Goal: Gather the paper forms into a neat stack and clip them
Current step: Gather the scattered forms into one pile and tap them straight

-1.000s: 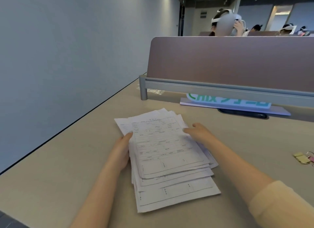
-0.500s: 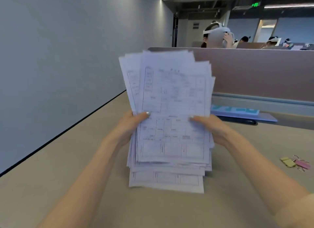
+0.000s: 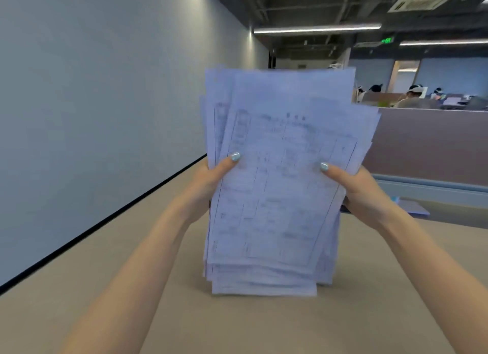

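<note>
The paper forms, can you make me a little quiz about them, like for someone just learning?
1. True or false: the paper forms lie flat on the table.
2. Which grip is on the stack? A) left hand only B) right hand only C) both hands, one on each side
3. Fill in: the sheet edges are ____, so the stack is not neat yet.

Key
1. False: they are held upright, bottom edge at or near the table.
2. C
3. uneven
</note>
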